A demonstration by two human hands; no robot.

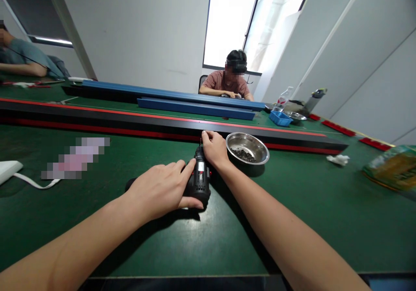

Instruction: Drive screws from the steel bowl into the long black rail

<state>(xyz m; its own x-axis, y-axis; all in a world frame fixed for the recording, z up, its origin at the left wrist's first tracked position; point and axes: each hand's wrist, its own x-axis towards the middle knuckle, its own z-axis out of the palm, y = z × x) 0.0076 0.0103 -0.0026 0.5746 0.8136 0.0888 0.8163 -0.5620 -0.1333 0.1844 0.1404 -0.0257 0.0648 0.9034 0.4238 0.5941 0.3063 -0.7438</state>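
My left hand [160, 190] is wrapped round a black cordless screwdriver [199, 180] lying on the green table, its tip aimed at a long black rail with red stripes [136, 118]. By the tool's tip my right hand [212, 147] is closed in a pinch against the rail's near edge; what the fingers pinch is too small to make out. A steel bowl [256, 145] with several small dark screws sits just right of that hand.
Two long blue rails [195, 107] lie beyond the black one. A blue tray [280, 118], another steel bowl [296, 117] and a bottle stand far right. Another person sits opposite; a second leans on the table at far left. A white cable [29, 181] lies at left.
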